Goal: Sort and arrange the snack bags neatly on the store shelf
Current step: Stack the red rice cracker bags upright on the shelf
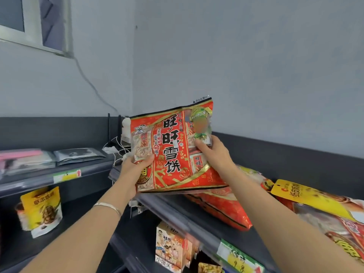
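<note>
A large red snack bag [173, 148] with bold black characters stands upright at the left end of the top shelf [189, 215]. My left hand [136, 170] grips its lower left edge, thumb on the front. My right hand [212, 152] grips its right edge, fingers curled round the side. Behind and below it another red bag [222, 209] lies flat on the shelf. Further right lie a yellow-topped bag [307, 196] and one more red bag [338, 231], partly hidden by my right forearm.
A dark back panel [285, 160] runs behind the shelf. To the left a second shelf unit holds flat grey packets [78, 154] and, below, a yellow pouch [42, 209]. Boxed snacks [171, 249] stand under the top shelf. A price tag [238, 259] sits on the shelf's front rail.
</note>
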A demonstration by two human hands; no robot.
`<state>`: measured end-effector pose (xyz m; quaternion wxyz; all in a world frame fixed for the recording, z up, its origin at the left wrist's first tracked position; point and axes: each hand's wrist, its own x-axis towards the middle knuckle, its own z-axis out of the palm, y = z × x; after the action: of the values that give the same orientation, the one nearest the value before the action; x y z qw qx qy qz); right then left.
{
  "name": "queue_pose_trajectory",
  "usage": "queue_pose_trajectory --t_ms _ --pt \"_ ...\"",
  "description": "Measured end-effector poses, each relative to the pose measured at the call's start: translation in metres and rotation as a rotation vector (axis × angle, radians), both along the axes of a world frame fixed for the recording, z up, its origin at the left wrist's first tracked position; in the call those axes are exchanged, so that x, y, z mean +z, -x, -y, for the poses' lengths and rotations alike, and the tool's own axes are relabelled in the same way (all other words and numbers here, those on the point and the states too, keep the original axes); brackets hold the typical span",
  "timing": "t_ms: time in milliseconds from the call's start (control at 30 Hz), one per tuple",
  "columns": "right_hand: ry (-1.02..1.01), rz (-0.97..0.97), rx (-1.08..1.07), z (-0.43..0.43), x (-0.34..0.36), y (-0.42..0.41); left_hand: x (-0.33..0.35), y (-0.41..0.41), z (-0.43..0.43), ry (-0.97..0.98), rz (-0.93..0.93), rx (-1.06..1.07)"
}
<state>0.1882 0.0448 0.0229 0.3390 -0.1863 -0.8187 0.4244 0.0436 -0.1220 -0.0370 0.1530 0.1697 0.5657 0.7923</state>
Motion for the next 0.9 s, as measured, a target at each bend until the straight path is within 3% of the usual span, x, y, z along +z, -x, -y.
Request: queue_pose_trajectory --t_ms 100,233,467,633,767,900 --pt "0.070 0.061 0.173 -0.024 0.010 -0.002 0.003 0.021 -0.018 -0.032 0.034 0.056" --pt "-0.102 0.098 -0.089 -0.069 0.014 0.002 0.017 0.033 -0.046 -0.114 0.067 0.118" --pt "-0.405 0.631 -0.154 -0.100 -0.015 0.006 0.021 0.058 -0.088 -0.133 0.066 0.162" --pt "-0.571 0.882 -0.258 -0.108 -0.030 0.015 0.040 0.074 -0.110 -0.105 -0.072 0.126" --pt "-0.717 0.878 -0.495 -0.105 -0.040 0.028 0.043 0.090 -0.125 -0.064 -0.201 0.114" --pt "-0.750 0.779 -0.654 -0.096 -0.038 0.028 0.041 0.104 -0.131 -0.117 -0.082 -0.130"
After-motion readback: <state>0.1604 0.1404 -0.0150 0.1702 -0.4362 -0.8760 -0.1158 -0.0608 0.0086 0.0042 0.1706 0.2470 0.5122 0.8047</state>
